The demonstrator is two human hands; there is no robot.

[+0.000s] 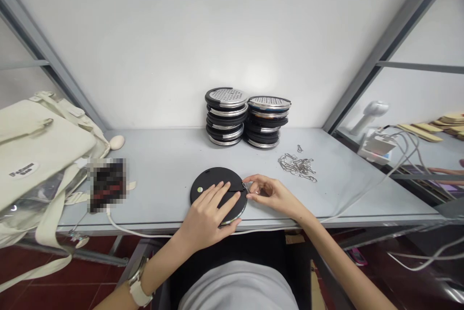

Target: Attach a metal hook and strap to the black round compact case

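A round black disc (203, 201) with a small green-and-white sticker lies on the grey table near its front edge. My left hand (208, 211) rests on it with fingers stretched out flat, the thumb by the disc's near rim. At the disc's right edge, my right hand (266, 193) pinches a small metal snap hook (247, 186) between thumb and fingers. The hook is beside a strap or slit on the disc; whether it is fastened there I cannot tell. A loose pile of similar snap hooks (297, 165) lies to the right, beyond my right hand.
Two stacks of round black-and-silver discs (226, 119) (268, 124) stand against the back wall. At the left are a cream bag (43, 150), a blurred-out phone-like object (108, 185) and an egg-shaped item (117, 142). A white cable (348, 208) runs along the front edge towards a power strip (377, 147).
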